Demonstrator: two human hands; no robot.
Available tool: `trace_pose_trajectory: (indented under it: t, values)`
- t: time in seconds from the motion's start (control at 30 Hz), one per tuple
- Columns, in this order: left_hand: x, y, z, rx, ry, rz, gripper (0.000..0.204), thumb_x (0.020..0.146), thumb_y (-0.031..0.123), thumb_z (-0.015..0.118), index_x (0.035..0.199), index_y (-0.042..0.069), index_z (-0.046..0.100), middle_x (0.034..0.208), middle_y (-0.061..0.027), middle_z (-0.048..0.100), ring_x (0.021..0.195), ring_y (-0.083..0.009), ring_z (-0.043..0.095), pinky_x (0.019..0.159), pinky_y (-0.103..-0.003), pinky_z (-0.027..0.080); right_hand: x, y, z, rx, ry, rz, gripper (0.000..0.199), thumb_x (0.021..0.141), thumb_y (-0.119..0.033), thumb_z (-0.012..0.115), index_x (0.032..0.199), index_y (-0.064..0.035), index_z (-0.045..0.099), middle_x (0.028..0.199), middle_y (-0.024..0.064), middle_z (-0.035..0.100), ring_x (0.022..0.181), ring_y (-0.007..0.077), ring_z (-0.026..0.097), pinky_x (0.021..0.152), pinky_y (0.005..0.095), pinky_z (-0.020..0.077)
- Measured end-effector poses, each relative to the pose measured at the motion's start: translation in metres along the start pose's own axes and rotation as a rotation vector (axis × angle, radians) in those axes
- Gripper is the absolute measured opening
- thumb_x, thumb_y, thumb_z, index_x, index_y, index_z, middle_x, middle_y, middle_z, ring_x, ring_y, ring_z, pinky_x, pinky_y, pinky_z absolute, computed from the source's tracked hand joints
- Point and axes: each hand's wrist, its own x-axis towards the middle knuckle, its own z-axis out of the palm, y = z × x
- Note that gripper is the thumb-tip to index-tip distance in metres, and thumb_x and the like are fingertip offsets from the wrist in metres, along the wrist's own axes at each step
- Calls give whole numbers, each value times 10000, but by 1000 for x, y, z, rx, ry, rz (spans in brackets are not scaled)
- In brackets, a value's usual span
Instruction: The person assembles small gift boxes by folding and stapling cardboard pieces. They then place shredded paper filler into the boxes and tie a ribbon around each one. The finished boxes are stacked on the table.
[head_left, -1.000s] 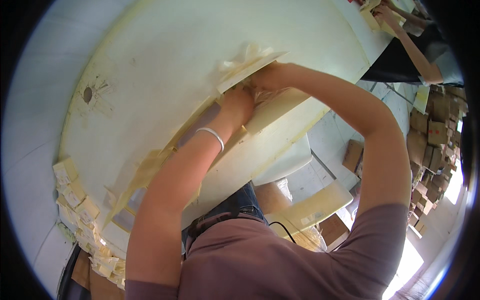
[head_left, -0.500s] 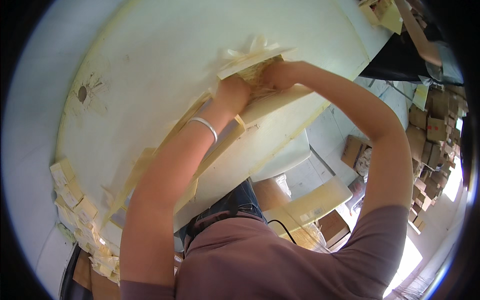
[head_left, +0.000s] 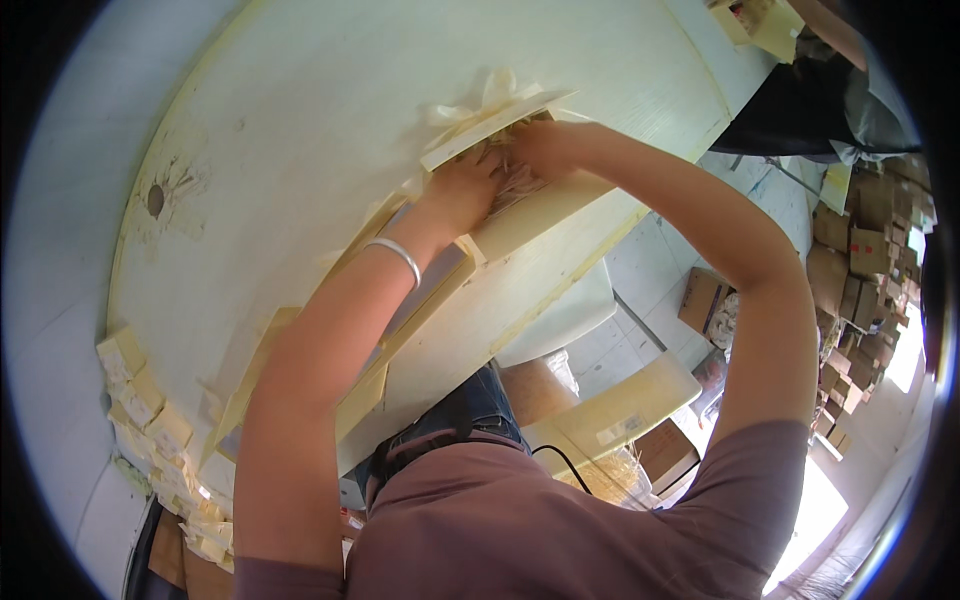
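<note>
A pale yellow box (head_left: 540,212) stands on the table with its lid panel (head_left: 500,128) raised at the back. Pale shredded paper filler (head_left: 515,190) fills it. Inside the box, my left hand (head_left: 468,188) presses on the filler, its fingers partly showing and apart. Beside it, my right hand (head_left: 540,148) reaches into the far right part of the box; its fingertips are hidden in the filler and behind the hand. A pale ribbon bow (head_left: 490,95) sticks out behind the lid.
More open yellow boxes (head_left: 430,285) with grey insides line up under my left forearm. The white table (head_left: 300,130) has a round hole (head_left: 155,200) at left. Small pale boxes (head_left: 140,395) pile at the left edge. Chairs (head_left: 640,395) and cartons (head_left: 870,250) stand right. Another person's arm (head_left: 830,30) shows top right.
Both hands stay in the box and have shifted within the filler, the left hand's fingers now showing more. The whole view has moved slightly.
</note>
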Motion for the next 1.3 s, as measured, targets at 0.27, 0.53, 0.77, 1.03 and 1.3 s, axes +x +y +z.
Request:
trace_pose_trajectory:
  t: [0.27, 0.53, 0.77, 1.03, 1.3]
  values:
    - [-8, 36, -67, -128, -253, -111, 434, 747, 53, 520, 1174, 109, 476, 1287, -75, 395, 1243, -295, 297, 976, -437, 315, -56, 29, -22, 323, 207, 70, 336, 795, -133, 534, 1118, -43, 526, 1085, 130, 552, 922, 250, 538, 776, 330, 443]
    - [-4, 12, -9, 17, -105, -14, 447, 750, 113, 523, 1192, 79, 459, 1291, -106, 386, 1217, -299, 314, 963, -447, 323, -13, 60, 3, 630, 428, 240, 306, 808, -225, 564, 1035, -19, 573, 1024, 201, 572, 939, 327, 551, 741, 376, 478]
    - [-1, 12, 3, 5, -117, -83, 438, 756, 117, 508, 1189, 67, 466, 1286, -102, 386, 1211, -293, 316, 938, -441, 345, -13, -18, -4, -107, 74, 206, 180, 769, -142, 521, 841, -16, 628, 853, 128, 628, 799, 277, 609, 650, 367, 490]
    - [-33, 57, -92, -196, -45, -90, 381, 744, -39, 493, 1115, 37, 532, 1245, -108, 441, 1141, -292, 412, 896, -371, 400, -67, -19, -36, 320, 248, 226, 233, 783, -223, 564, 900, -23, 595, 1002, 140, 575, 887, 289, 551, 746, 372, 441]
    - [-169, 91, -150, -262, 140, -322, 325, 752, 57, 580, 1074, 33, 540, 1057, -133, 555, 953, -295, 530, 787, -348, 436, -112, -80, 25, -88, 558, 45, 249, 719, -94, 565, 966, -82, 597, 975, 72, 583, 969, 245, 526, 983, 429, 315]
